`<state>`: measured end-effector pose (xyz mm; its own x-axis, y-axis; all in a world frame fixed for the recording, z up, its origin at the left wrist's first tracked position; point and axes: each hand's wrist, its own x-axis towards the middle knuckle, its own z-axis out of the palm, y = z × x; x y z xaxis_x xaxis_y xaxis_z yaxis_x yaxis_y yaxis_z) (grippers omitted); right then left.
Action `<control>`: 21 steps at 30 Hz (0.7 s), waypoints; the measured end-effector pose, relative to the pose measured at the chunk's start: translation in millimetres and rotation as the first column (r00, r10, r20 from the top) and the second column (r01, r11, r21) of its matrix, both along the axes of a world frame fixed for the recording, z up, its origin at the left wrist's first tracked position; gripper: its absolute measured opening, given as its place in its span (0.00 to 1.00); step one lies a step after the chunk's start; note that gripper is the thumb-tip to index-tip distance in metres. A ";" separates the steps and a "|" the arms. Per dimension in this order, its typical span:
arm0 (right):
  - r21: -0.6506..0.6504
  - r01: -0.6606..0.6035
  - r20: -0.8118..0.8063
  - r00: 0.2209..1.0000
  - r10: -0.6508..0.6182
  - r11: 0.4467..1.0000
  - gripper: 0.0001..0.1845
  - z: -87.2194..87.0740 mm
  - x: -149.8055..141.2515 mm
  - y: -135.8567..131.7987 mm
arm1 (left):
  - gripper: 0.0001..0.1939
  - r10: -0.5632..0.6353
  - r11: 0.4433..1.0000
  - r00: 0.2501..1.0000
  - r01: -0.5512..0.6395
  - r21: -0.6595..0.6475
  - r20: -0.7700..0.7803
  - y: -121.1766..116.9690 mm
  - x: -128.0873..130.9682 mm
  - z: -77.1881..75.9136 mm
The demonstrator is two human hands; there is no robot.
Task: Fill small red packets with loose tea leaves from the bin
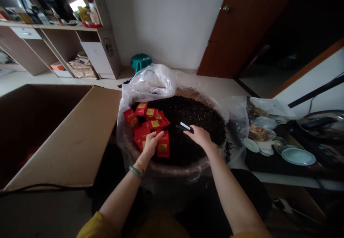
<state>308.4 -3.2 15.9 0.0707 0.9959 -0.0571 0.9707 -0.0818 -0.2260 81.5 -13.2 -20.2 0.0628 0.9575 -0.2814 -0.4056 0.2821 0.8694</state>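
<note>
My left hand [152, 142] is closed on the top edge of a red packet [163, 148] with a gold label. Other red packets [152, 112] lie in a loose pile beside it, on dark dried leaves [200, 114] that look like loose tea. The leaves fill a wide round basket [172, 170] lined with clear plastic [158, 78]. Over the leaves, my right hand [200, 136] grips a small black tool with a white strip [185, 126]. Its exact kind does not show. A gap separates the tool from the packet.
An open cardboard box [67, 134] stands left of the basket. At right, a dark table [258, 164] bears several dishes [298, 156] and a plastic bag [236, 123]. Behind are a green-covered stool or bin [141, 62], shelves [61, 27] and a brown door [242, 27].
</note>
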 end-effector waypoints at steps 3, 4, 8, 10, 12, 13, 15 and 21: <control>0.056 -0.008 0.070 0.998 0.004 0.998 0.18 -7.0 0.9 0.3 | 0.22 0.027 0.999 1.000 -0.026 -0.023 0.008 0.5 1.2 -1.1; 0.110 -0.029 0.016 0.999 0.027 0.993 0.17 -8.6 -3.4 -0.3 | 0.22 0.029 0.999 1.000 -0.028 -0.031 0.011 0.3 1.7 -0.9; 0.228 -0.124 -0.490 0.843 0.224 0.966 0.16 -13.9 -38.4 -6.1 | 0.23 -0.033 0.999 0.999 0.033 -0.027 -0.014 -1.8 3.1 2.6; 0.260 -0.165 -0.621 0.726 0.296 0.951 0.16 -16.9 -57.0 -9.9 | 0.23 -0.087 0.996 0.995 0.086 -0.013 -0.040 -2.8 2.8 5.2; 0.299 -0.156 -0.652 0.687 0.321 0.941 0.13 -19.6 -68.6 -12.5 | 0.24 -0.131 0.991 0.988 0.132 0.002 -0.078 -3.9 2.1 7.6; 0.308 -0.134 -0.657 0.686 0.313 0.942 0.12 -20.5 -71.1 -13.1 | 0.25 -0.149 0.989 0.984 0.150 0.009 -0.098 -4.6 1.8 8.6; 0.297 -0.064 -0.681 0.685 0.258 0.953 0.12 -21.6 -70.1 -13.0 | 0.26 -0.188 0.981 0.974 0.192 0.019 -0.127 -6.4 1.8 10.1; 0.026 0.095 -0.910 0.413 -0.015 0.995 0.18 -21.1 -57.8 -8.8 | 0.25 -0.335 0.940 0.931 0.341 0.023 -0.145 -6.8 4.6 9.6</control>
